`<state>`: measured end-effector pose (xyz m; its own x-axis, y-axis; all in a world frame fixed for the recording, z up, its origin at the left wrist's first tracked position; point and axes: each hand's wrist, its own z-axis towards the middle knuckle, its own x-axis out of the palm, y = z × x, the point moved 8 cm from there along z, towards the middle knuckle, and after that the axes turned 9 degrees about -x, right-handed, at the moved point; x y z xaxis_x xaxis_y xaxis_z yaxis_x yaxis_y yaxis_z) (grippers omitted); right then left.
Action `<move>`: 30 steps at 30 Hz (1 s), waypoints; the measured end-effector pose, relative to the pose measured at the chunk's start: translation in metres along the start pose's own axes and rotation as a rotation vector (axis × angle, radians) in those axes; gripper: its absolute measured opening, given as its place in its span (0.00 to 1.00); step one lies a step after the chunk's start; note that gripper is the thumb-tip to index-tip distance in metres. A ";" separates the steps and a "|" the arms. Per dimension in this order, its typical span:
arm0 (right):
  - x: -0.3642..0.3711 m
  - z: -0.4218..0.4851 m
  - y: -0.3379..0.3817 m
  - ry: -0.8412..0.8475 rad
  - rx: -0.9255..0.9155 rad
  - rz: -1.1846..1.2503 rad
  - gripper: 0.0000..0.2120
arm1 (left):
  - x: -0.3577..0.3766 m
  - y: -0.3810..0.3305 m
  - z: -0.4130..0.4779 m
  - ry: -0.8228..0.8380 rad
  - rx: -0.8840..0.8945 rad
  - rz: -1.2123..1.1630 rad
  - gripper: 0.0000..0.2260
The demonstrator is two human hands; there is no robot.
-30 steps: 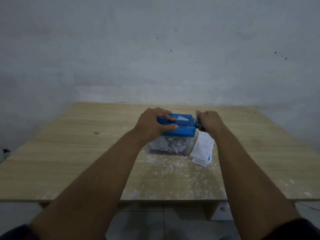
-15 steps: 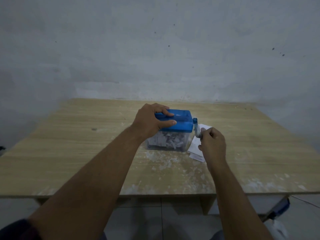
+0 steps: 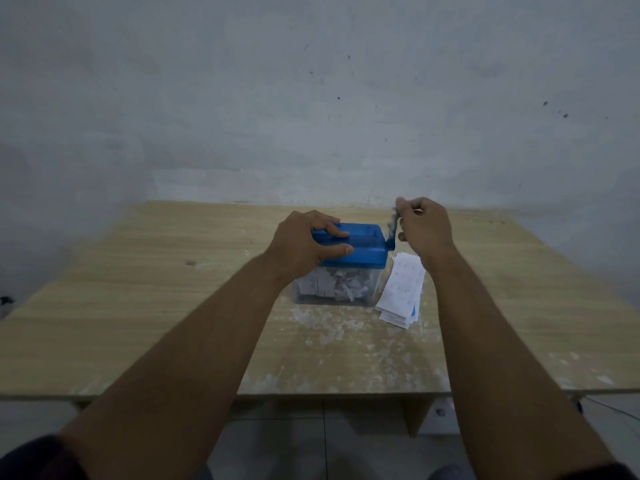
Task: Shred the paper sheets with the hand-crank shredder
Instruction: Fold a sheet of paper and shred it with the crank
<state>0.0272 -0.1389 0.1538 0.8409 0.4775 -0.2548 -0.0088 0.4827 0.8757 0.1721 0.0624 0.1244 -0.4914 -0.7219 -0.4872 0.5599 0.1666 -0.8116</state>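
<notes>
A person's left grip (image 3: 304,242) is clasping the blue-topped hand-crank shredder (image 3: 365,249), thumb along the near edge and fingers over the top, while the right grip (image 3: 424,226) is pinching the raised crank handle (image 3: 393,226) at the shredder's right side. The shredder is sitting mid-counter (image 3: 138,306), its clear bin (image 3: 372,289) holding white shreds. A stack of paper sheets (image 3: 401,292) is lying just beside it on the right, white flecks (image 3: 325,323) scattered in front.

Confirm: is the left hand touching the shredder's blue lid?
Touching. The head view shows the left hand gripping the blue lid: its fingers curl over the top and the thumb presses against the front face, with no gap visible.
</notes>
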 end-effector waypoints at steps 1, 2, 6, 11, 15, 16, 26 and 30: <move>0.006 0.009 -0.009 0.033 0.037 -0.012 0.15 | 0.000 0.000 0.000 0.000 0.005 -0.008 0.13; 0.012 0.013 -0.022 0.067 0.081 -0.019 0.15 | 0.000 0.000 -0.001 -0.002 0.008 -0.016 0.13; 0.029 -0.005 -0.075 0.137 0.237 -0.018 0.13 | 0.000 0.000 -0.003 -0.035 0.019 -0.021 0.14; 0.021 -0.057 -0.107 0.044 0.291 0.004 0.13 | 0.001 0.000 -0.005 -0.046 0.025 -0.028 0.14; 0.008 -0.081 -0.104 -0.015 0.209 -0.008 0.17 | 0.003 0.000 -0.008 -0.032 -0.008 -0.090 0.13; 0.005 -0.080 -0.102 -0.016 0.163 -0.037 0.16 | 0.002 0.000 -0.009 -0.032 -0.008 -0.092 0.13; -0.017 -0.105 -0.104 0.171 -0.075 -0.361 0.15 | -0.003 -0.026 -0.049 -0.456 0.240 0.459 0.09; -0.029 -0.114 -0.103 0.156 -0.207 -0.461 0.12 | 0.049 -0.037 -0.099 -0.371 0.449 0.361 0.07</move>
<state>-0.0585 -0.1189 0.0240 0.6924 0.2772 -0.6661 0.2232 0.7957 0.5631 0.0615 0.0872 0.0989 -0.0062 -0.8691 -0.4946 0.9075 0.2028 -0.3678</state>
